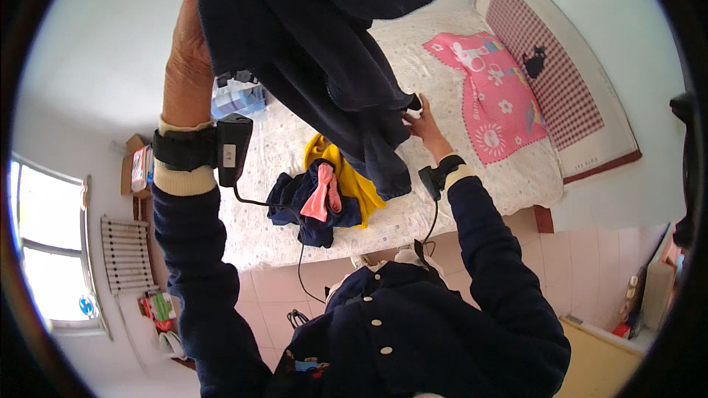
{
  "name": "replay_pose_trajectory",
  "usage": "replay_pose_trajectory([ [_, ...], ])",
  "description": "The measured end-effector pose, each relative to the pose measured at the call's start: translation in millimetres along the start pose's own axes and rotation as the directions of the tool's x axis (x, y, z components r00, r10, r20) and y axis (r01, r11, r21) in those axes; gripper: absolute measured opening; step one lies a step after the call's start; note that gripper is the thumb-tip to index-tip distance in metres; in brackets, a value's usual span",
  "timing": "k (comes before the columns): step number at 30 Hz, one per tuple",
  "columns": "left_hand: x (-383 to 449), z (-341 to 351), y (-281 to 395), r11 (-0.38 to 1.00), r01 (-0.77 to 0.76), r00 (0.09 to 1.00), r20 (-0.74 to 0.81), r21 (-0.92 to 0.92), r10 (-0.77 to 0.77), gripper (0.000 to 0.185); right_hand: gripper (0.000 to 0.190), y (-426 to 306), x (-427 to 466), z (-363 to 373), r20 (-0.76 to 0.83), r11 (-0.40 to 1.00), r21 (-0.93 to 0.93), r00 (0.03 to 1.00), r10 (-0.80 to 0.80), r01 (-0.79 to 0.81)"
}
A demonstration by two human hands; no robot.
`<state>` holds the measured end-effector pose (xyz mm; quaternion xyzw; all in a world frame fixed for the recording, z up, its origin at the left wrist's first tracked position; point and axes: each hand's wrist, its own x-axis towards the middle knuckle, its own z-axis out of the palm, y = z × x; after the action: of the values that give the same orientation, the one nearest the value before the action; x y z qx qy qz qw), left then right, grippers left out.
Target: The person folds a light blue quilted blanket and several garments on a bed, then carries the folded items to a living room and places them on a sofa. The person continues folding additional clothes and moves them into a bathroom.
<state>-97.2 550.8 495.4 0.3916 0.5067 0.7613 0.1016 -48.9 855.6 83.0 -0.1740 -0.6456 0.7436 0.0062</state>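
Observation:
A dark navy fleece garment (310,55) hangs in the air above the bed, its folds dropping towards the right. My left hand (191,38) grips it high at the left, with the fingers hidden behind the cloth. Lower down, my right hand (427,128) has its fingers at the garment's right edge, a dark tip of cloth between them. Beneath lies a small heap: a yellow garment (365,190), dark blue clothing (287,199) and a pink cloth piece (318,199) on top. The hanging garment covers part of the yellow one.
The bed (249,243) carries a patterned sheet. A pink printed blanket (500,105) lies at its right, beside a checked panel (547,61) against the wall. A blue translucent container (238,100) stands at the far left. Cables (301,271) run from my wrist devices.

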Motion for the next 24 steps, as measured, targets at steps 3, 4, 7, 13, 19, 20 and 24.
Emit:
replay_pose_trajectory([
  [3, -4.3, -19.1, 30.0, 0.977, -0.144, 0.957, 0.274, 0.158, 0.096, 0.047, 0.036, -21.0, 15.4, 5.7, 0.213, 0.990, 0.113, 0.975, 0.055, -0.081],
  [4, -7.2, -23.5, 37.0, 0.961, -0.201, 0.915, 0.387, 0.190, 0.115, 0.049, 0.020, -27.9, 16.9, 5.9, 0.245, 0.982, 0.121, 0.963, 0.111, -0.144],
  [7, -19.8, -27.8, 49.3, 0.957, -0.189, 0.970, 0.193, 0.219, 0.147, 0.048, 0.016, -45.7, 14.4, 5.9, 0.159, 0.987, 0.053, 0.977, 0.142, -0.152],
  [13, -30.0, -11.5, 69.6, 0.923, -0.252, 0.968, 0.061, 0.290, 0.245, 0.047, 0.079, -51.5, -4.0, 38.4, 0.470, 0.980, -0.198, 0.880, 0.069, 0.028],
  [19, -38.3, -3.7, 86.8, 0.869, -0.254, 0.963, 0.026, 0.426, 0.269, 0.046, 0.057, -50.0, 12.5, 85.2, 0.546, 0.981, 0.152, 0.818, -0.184, 0.119],
  [20, -40.8, -7.7, 90.8, 0.854, -0.248, 0.962, 0.015, 0.458, 0.272, 0.046, 0.042, -49.4, 15.1, 88.8, 0.550, 0.977, 0.202, 0.819, -0.165, 0.061],
  [24, -55.5, -40.4, 121.1, 0.746, -0.182, 0.969, -0.012, 0.641, 0.246, 0.045, 0.031, -58.9, 33.0, 75.3, 0.424, 0.981, 0.183, 0.894, -0.144, 0.071],
])
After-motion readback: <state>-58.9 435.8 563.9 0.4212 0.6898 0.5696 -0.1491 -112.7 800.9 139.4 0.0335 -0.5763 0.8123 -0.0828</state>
